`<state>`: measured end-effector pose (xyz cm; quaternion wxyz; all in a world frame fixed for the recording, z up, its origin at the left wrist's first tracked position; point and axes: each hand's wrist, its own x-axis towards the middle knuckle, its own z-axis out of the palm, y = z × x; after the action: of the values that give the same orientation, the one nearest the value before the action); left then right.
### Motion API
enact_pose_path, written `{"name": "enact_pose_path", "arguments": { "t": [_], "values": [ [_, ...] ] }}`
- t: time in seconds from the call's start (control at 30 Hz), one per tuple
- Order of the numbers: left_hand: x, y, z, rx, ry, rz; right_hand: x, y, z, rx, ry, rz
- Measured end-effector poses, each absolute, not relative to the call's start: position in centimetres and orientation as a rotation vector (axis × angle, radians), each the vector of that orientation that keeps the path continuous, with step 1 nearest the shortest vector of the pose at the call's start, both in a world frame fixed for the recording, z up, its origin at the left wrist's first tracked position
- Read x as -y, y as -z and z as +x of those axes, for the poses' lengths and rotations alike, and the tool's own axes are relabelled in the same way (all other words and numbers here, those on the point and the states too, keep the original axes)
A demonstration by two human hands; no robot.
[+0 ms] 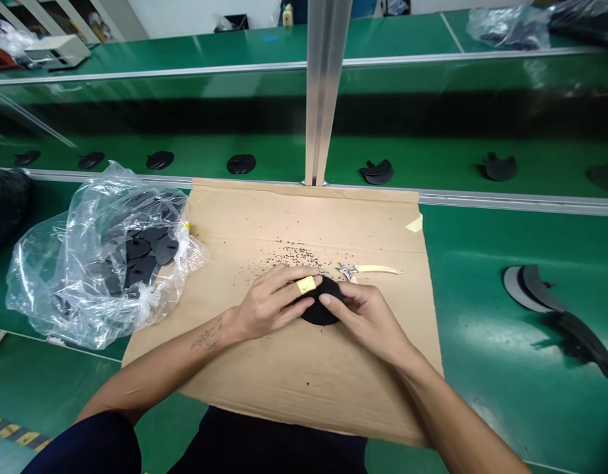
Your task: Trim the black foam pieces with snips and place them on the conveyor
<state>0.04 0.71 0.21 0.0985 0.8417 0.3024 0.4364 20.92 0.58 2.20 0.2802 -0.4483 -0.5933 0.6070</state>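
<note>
A round black piece (322, 309) is held between both hands above the cardboard sheet (294, 388). My left hand (272, 301), with yellow tape round one finger, grips its left edge. On the right edge, my right hand (367, 316) pinches it, thumb on top. Just beyond the hands lie cutters (370, 269) with pale yellow handles, mostly closed. Small black bits (297, 253) are scattered on the cardboard. To the left, a clear plastic bag (87, 263) holds several flat black pieces (145, 253).
Across the back runs a green belt (284, 148) with several black pieces spaced along it. A metal post (326, 92) rises behind the cardboard. Curved black and grey parts (535, 289) lie on the right. A dark bag (5, 204) sits far left.
</note>
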Motion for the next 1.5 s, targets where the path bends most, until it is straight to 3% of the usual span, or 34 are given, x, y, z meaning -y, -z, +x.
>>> {"name": "enact_pose_path", "arguments": {
  "t": [0.37,0.87,1.5],
  "values": [
    [-0.7,0.0,0.0,-0.871,-1.344,2.488,-0.6,-2.3,20.8,1.708,-1.458,-1.131],
    [-0.7,-1.3,-0.1,-0.842,-1.339,2.114,-0.6,-0.7,21.0,1.961,-0.846,-0.726],
    [-0.6,-1.1,-0.2,-0.716,-1.405,2.179,-0.6,-1.1,21.1,2.031,-0.766,-0.654]
  ]
}}
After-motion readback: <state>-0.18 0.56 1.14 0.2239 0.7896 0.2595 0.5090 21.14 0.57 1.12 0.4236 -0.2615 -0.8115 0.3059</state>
